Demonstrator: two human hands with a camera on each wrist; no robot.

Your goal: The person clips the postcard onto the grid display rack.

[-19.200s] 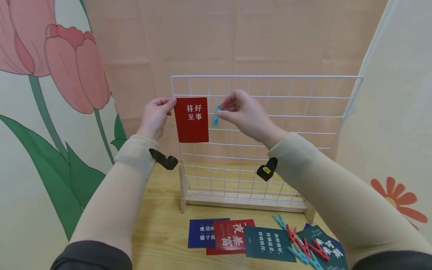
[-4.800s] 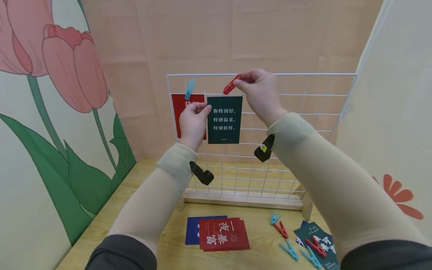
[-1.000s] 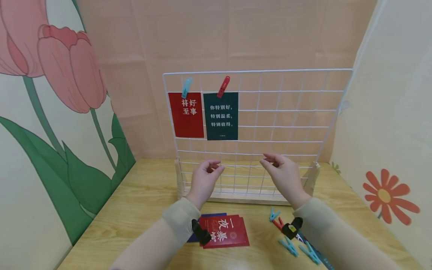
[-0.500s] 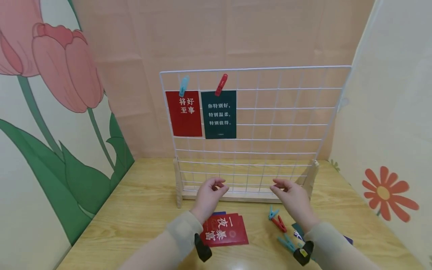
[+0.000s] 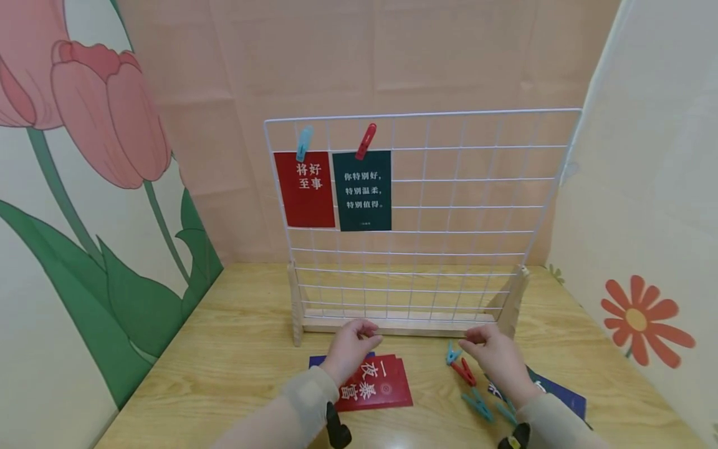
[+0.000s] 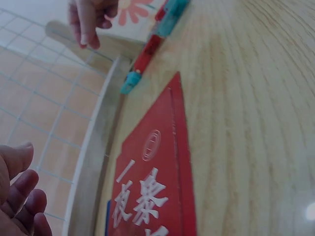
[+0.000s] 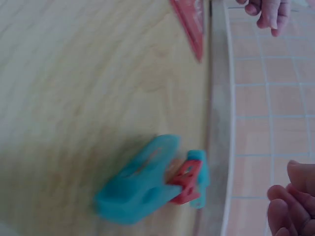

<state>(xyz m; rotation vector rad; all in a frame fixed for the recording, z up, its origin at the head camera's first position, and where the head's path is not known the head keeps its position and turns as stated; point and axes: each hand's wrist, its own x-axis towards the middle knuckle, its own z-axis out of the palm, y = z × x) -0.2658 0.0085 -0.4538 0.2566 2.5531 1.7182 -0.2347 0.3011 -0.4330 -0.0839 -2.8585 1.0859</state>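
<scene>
Your left hand (image 5: 352, 346): low over the pale wooden tabletop (image 5: 241, 368), fingers loosely curled, grasping nothing. It hovers at the far edge of the red card with white characters (image 5: 377, 390), which lies flat on the table just near of the rack's base. The left wrist view shows the same red card (image 6: 152, 196) close under the hand, with your fingertips (image 6: 22, 196) apart from it.

Your right hand (image 5: 496, 362): also low and relaxed, fingers loosely bent, holding nothing. It sits just right of a small heap of plastic clothes pegs — a teal peg (image 5: 451, 354) and a red peg (image 5: 464, 372) nearest, further teal pegs (image 5: 478, 405) nearer you. The right wrist view shows the teal peg (image 7: 140, 179) and the red one (image 7: 184, 184) lying together against the wooden base rail; this view is blurred.

White wire grid rack on a wooden base (image 5: 477, 187): upright at the far middle of the table.
- Red card with white characters (image 5: 305, 189), hung at the upper left by a light blue peg (image 5: 303, 143).
- Dark green card with white text (image 5: 363, 190), just right of it, hung by a red peg (image 5: 365, 140).

A dark blue card (image 5: 561, 396) lies on the table to the right, partly under your right forearm; a blue card edge (image 5: 320, 360) peeks from beneath the flat red card.
</scene>
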